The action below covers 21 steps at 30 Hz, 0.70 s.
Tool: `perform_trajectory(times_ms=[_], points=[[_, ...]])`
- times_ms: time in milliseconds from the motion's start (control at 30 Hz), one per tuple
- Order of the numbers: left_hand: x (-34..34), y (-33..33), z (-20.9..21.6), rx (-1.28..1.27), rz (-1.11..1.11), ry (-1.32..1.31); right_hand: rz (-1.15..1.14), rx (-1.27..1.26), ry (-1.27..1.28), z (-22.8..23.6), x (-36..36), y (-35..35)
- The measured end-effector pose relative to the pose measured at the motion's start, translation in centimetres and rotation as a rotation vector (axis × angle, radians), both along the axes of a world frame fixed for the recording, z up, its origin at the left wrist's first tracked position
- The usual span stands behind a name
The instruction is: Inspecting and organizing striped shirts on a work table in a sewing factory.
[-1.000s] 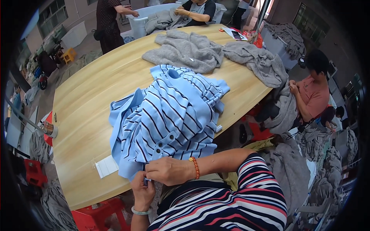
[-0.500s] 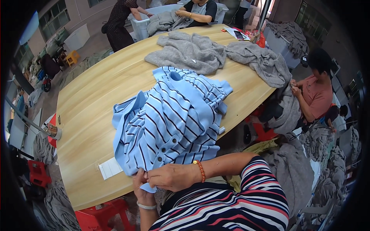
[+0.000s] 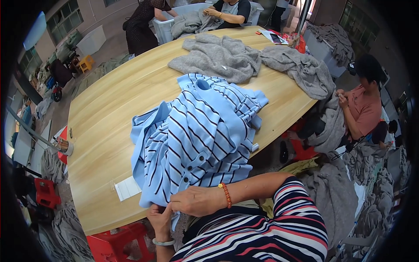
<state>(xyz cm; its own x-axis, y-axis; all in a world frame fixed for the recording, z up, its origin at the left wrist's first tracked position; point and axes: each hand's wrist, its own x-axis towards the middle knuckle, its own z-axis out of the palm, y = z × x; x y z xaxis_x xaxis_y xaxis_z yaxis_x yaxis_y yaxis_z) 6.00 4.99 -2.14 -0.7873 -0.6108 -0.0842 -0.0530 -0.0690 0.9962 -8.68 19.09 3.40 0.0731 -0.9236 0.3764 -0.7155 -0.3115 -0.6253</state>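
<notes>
A light-blue cardigan (image 3: 192, 139) with dark and white stripes lies bunched on the wooden table (image 3: 109, 96). Its dark buttons face up, and its near edge hangs past the table's front. My left hand (image 3: 159, 218), with a pale bangle at the wrist, pinches that near edge from below. Close against it, my right hand (image 3: 190, 201) has its fingers closed on the same blue hem; a beaded bracelet circles this wrist. A small flap of blue cloth hangs between the hands. The fingertips are partly hidden, so a small tool there cannot be ruled out.
Grey knit garments (image 3: 218, 56) lie at the table's far side. A white paper card (image 3: 127, 188) sits left of the cardigan, and a cup of tools (image 3: 65, 146) stands at the left edge. A co-worker (image 3: 364, 105) sits at right; others work beyond the table. Red stools (image 3: 118, 242) stand below.
My left hand has shifted slightly down, and the hem between my hands has turned, its flap now hanging longer. The whole view has moved slightly; the cardigan lies much the same.
</notes>
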Motion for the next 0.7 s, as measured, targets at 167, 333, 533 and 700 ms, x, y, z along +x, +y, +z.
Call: perform_trajectory(times_ms=[167, 333, 533, 700], points=[[0.1, 0.3, 1.5, 0.156, -0.03, 0.112, -0.115, -0.046, 0.187, 0.3, 0.6, -0.1], [-0.4, 1.3, 1.2, 0.171, -0.068, 0.211, -0.194, -0.074, 0.149, -0.1, 0.7, -0.1], [-0.6, 1.1, 0.5, 0.274, -0.037, 0.187, -0.285, -0.101, 0.105, -0.7, 0.7, -0.2], [-1.4, 0.7, 0.7, 0.171, 0.002, 0.18, -0.332, -0.099, 0.158, -1.1, 0.3, -0.5]])
